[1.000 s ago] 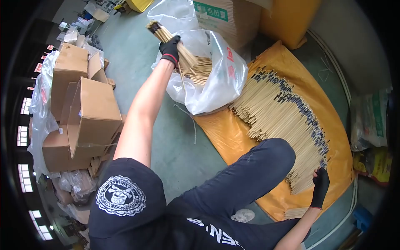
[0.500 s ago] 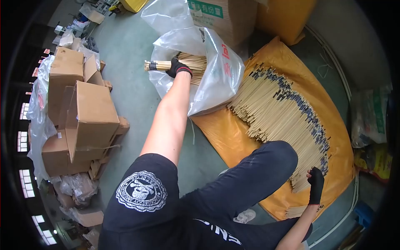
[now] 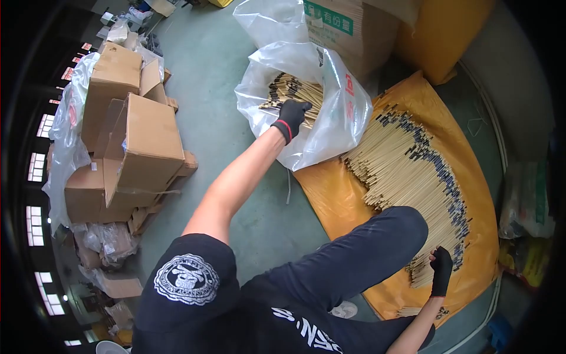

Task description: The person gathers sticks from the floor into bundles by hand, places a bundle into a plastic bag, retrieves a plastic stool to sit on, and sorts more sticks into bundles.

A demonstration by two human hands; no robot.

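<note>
My left hand (image 3: 291, 115), in a black glove with a red-edged cuff, reaches into the mouth of a clear plastic bag (image 3: 346, 127). It lies on thin wooden sticks with dark ends (image 3: 289, 88) inside the bag. Most of its fingers point down out of sight, so whether it grips any sticks does not show. My right hand (image 3: 441, 268), in a black fingerless glove, hovers by the near end of a wide layer of similar sticks (image 3: 407, 171). Its fingers are curled, with nothing visible in them.
The spread sticks lie on an orange sheet (image 3: 330, 200) on the floor. Cardboard boxes (image 3: 154, 127) are piled at the left. Behind the bag stands a large printed carton (image 3: 348, 35). More filled bags (image 3: 525, 200) sit along the right wall.
The stick bundle that my left hand held across the bag's mouth is now down among the sticks inside. My left hand has moved further into the bag. My right hand looks much the same.
</note>
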